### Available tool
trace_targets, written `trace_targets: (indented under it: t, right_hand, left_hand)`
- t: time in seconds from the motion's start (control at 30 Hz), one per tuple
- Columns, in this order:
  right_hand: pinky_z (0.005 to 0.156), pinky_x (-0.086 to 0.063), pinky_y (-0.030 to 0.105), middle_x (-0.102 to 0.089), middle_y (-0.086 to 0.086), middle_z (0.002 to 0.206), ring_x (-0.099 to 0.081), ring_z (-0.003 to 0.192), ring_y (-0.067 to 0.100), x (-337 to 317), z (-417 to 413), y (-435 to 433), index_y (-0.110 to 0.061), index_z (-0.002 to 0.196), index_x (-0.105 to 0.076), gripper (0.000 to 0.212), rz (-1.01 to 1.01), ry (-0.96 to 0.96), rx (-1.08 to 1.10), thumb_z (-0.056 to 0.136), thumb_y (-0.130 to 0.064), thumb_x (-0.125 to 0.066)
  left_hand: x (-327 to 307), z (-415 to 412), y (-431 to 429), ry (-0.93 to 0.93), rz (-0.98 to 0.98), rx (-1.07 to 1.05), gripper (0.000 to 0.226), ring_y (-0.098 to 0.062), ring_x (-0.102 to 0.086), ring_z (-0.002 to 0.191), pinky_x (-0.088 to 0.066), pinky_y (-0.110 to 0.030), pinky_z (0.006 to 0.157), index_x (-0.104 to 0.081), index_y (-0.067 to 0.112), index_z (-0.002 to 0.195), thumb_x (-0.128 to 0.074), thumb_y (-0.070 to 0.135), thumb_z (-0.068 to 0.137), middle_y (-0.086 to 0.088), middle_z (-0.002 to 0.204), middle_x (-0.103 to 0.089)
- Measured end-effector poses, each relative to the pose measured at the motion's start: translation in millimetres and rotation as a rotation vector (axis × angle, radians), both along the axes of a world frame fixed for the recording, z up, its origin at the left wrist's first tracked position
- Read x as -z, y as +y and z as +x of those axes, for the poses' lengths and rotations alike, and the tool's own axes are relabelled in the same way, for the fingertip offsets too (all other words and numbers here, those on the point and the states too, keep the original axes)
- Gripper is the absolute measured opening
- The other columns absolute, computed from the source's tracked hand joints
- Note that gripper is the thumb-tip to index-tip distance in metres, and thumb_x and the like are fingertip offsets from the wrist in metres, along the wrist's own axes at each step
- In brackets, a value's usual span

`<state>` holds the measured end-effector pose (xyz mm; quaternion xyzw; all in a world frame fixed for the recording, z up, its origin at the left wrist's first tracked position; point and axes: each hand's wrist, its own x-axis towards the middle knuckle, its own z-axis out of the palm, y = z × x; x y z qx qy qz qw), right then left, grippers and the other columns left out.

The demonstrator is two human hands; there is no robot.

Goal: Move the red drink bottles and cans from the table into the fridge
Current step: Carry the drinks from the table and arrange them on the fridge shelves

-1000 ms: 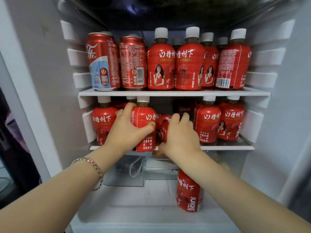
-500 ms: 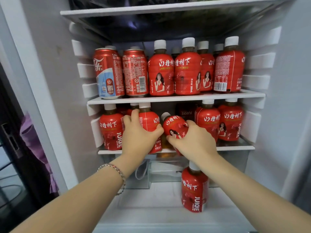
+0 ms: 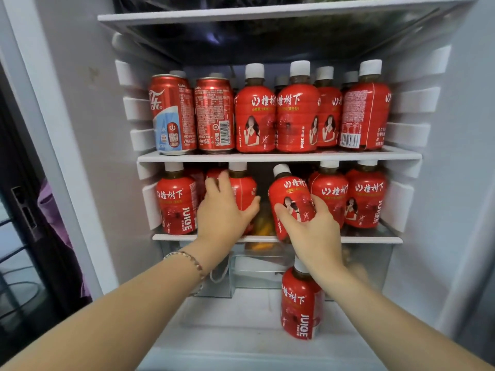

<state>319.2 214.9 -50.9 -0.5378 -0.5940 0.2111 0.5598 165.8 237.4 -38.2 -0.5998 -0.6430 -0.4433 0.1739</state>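
two bare hands reach into an open white fridge. the right hand is wrapped round the lower half of a red plastic juice bottle with a white cap, with the thumb on the side facing the other hand and the fingers curled round the outer side. this tilted bottle leans its cap toward the left hand, and its base is at the front edge of the lower white shelf; i cannot tell whether it rests on the shelf.

the left hand grips an upright red bottle on the same shelf, with the thumb on the side facing the right hand and the fingers round the far side. a thin beaded bracelet circles the left wrist.

just outside the left grip stands a red bottle marked juice. just outside the right grip stand two more upright red bottles. above both grips, the upper white shelf carries two red drink cans and a row of red white-capped bottles. below the right wrist, a lone red bottle stands upright on the fridge floor, in front of a clear plastic drawer.
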Motion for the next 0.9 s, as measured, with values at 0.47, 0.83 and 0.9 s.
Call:
trace_targets:
  t: [0.47,0.83,0.9]
  right_hand:
    - [0.083,-0.045,0.031,-0.056,-0.015,0.092,-0.057,0.093,0.014,-9,-17,18,-0.022,0.122,-0.051,0.062,-0.137,0.351,-0.093,0.071,-0.044,-0.076]
    - [0.107,-0.034,0.046,-0.035,0.003,0.142,-0.04,0.128,0.024,-2,-46,30,-0.018,0.143,-0.027,0.088,-0.062,0.013,-0.044,0.073,-0.039,-0.076]
    - [0.108,-0.032,0.045,-0.034,0.006,0.144,-0.039,0.129,0.025,1,-45,29,-0.014,0.144,-0.024,0.087,-0.057,-0.134,0.004,0.078,-0.047,-0.069]
  left_hand:
    - [15,-45,-4,0.783,0.214,-0.034,0.025,-0.041,-0.033,0.123,-0.03,-0.06,0.103,-0.071,0.013,0.103,-0.061,0.026,0.085,-0.03,0.126,-0.053]
    - [9,-48,6,0.683,0.357,0.085,0.028,-0.036,-0.038,0.111,-0.036,-0.057,0.095,-0.075,0.012,0.085,-0.052,0.028,0.079,-0.027,0.112,-0.062]
    - [10,-47,9,0.65,0.383,0.094,0.027,-0.036,-0.039,0.11,-0.036,-0.057,0.095,-0.075,0.012,0.083,-0.053,0.027,0.078,-0.027,0.111,-0.062]
